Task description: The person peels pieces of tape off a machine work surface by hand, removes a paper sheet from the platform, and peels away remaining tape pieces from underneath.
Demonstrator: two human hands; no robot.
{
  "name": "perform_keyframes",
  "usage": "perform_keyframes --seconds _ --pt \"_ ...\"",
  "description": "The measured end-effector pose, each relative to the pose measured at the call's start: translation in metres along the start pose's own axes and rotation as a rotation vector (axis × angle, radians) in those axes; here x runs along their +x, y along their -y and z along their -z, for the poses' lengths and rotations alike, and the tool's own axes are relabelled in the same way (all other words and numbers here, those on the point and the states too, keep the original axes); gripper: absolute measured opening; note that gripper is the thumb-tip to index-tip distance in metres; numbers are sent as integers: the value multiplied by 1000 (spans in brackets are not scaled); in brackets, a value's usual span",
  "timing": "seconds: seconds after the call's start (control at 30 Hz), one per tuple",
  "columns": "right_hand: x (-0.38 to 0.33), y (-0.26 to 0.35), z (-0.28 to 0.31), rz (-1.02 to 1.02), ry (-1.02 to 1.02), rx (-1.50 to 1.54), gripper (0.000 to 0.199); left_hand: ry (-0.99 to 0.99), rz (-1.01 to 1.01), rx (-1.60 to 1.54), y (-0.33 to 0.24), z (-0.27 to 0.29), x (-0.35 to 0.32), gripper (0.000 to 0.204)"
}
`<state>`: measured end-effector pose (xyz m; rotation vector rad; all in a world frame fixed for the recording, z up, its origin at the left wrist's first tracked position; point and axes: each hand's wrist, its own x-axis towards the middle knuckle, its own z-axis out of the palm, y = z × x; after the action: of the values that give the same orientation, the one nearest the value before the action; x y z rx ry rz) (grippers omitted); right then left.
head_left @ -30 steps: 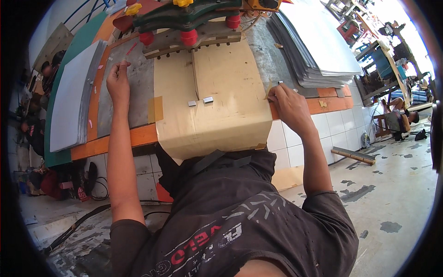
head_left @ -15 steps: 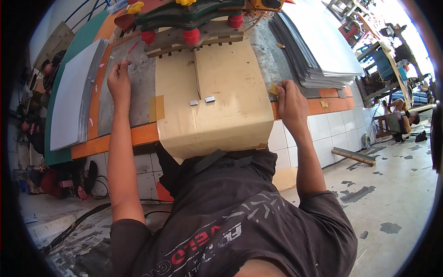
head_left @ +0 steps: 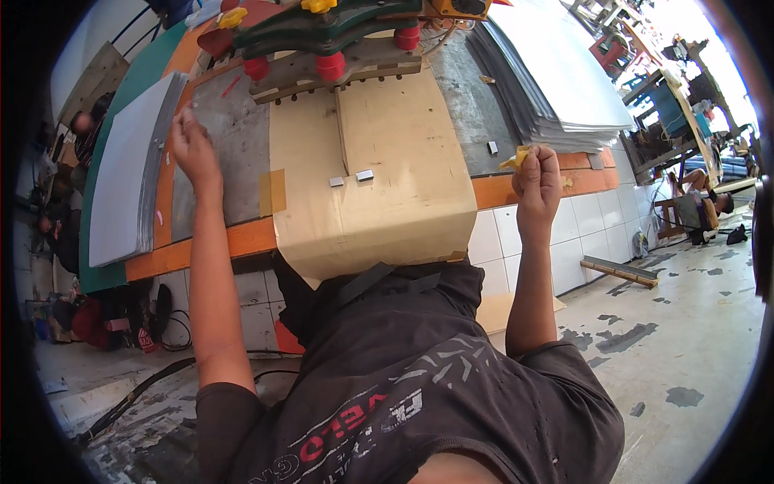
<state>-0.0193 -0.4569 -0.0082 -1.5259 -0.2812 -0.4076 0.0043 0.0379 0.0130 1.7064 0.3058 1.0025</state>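
Observation:
My right hand (head_left: 538, 179) is closed, pinching a small crumpled yellow piece of tape or paper (head_left: 513, 159) just above the table's front edge. My left hand (head_left: 194, 150) is raised at the inner edge of the left stack of sheets (head_left: 129, 165); its fingertips are drawn together, and anything in them is too small to make out. Between the hands, a tan paper sheet (head_left: 387, 210) covers the middle of the table and droops over its edge. Two small white-and-dark blocks (head_left: 365, 175) lie on it, and a similar block (head_left: 493, 148) sits on the grey surface near my right hand.
At the far middle stands a green clamp frame (head_left: 322, 36) with red spacers and yellow knobs. A tall stack of pale sheets (head_left: 564, 73) occupies the right. The orange table edge (head_left: 234, 238) runs in front. People sit in the background on both sides.
My left hand has moved left toward the left stack. My right hand has shifted right with the yellow piece, and the block on the grey surface now shows.

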Motion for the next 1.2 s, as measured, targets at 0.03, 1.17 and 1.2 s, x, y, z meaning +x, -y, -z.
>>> perform_keyframes --seconds 0.03,1.17,1.2 --pt "-2 5 -1 5 53 38 14 -56 -77 -74 -5 -2 0 38" --pt "-77 73 -137 222 436 105 45 481 -91 -477 -168 -95 -223 91" --pt "-77 76 -139 201 484 186 55 485 -89 -479 -157 -95 -217 91"
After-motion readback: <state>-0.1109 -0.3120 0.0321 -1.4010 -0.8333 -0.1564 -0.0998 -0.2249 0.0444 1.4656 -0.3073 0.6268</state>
